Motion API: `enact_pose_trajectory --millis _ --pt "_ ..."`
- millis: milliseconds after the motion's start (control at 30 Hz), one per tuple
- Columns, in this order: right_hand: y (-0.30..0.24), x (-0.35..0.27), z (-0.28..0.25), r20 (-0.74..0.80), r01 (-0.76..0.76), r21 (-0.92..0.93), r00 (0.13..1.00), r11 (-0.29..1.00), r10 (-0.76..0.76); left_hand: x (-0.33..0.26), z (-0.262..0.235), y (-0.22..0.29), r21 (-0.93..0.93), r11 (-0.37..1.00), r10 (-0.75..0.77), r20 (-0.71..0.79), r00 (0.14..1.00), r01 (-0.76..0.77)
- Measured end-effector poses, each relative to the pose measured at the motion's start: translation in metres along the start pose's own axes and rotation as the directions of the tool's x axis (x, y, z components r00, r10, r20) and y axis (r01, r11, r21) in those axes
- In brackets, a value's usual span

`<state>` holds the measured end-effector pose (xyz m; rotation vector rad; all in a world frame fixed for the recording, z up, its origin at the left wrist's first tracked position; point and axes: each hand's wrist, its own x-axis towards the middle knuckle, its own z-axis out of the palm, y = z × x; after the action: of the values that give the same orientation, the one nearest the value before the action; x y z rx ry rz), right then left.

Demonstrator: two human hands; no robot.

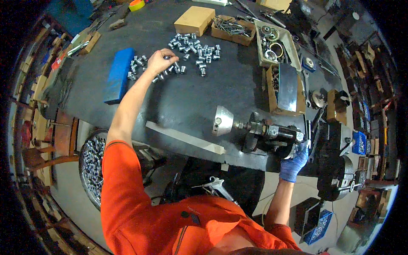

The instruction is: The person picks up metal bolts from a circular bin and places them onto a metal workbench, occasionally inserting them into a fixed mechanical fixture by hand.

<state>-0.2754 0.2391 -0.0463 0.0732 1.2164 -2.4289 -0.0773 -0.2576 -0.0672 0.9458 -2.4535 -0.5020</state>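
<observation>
My bare left hand (pixel 160 62) reaches over the bench with its fingers curled down into a scatter of short, shiny metal fittings (pixel 208 55). Its fingertips close on one fitting, which they partly hide. More fittings lie to its left, against a long blue box (pixel 120 74). At the bench's near right edge, my right hand (pixel 294 164), in a blue glove, is closed on the right end of a geared bench mechanism (pixel 278 134). A silver cone-shaped head (pixel 223 120) sits at that mechanism's left end. Part of the right hand's grip is hidden.
At the back stand a yellow-brown carton (pixel 194 21), a box of thin metal pieces (pixel 233 30) and a pale tray of rings (pixel 275 44). A vise (pixel 338 172) is at the right. Below left is a round tub of metal parts (pixel 91 163); an air gun (pixel 219 186) hangs in front.
</observation>
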Motion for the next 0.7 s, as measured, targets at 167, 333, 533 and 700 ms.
enact_pose_trajectory --millis 167,333,533,700 --pt "-0.001 -0.005 -0.001 -0.075 0.005 0.025 0.997 1.000 -0.004 -0.040 0.002 0.028 -0.019 0.996 0.088 -0.047 0.995 -0.089" --pt "0.000 -0.003 -0.008 -0.043 0.013 0.003 0.999 1.000 -0.012 -0.076 0.002 0.058 -0.026 0.992 0.121 -0.047 0.992 -0.122" --pt "-0.004 -0.010 -0.004 -0.048 0.014 -0.022 0.999 1.000 -0.015 -0.112 0.003 0.089 -0.049 0.993 0.104 -0.069 0.992 -0.108" --pt "-0.007 -0.006 -0.013 0.132 -0.016 -0.022 0.991 1.000 0.019 -0.130 0.005 0.104 -0.084 0.990 0.105 -0.089 0.991 -0.112"
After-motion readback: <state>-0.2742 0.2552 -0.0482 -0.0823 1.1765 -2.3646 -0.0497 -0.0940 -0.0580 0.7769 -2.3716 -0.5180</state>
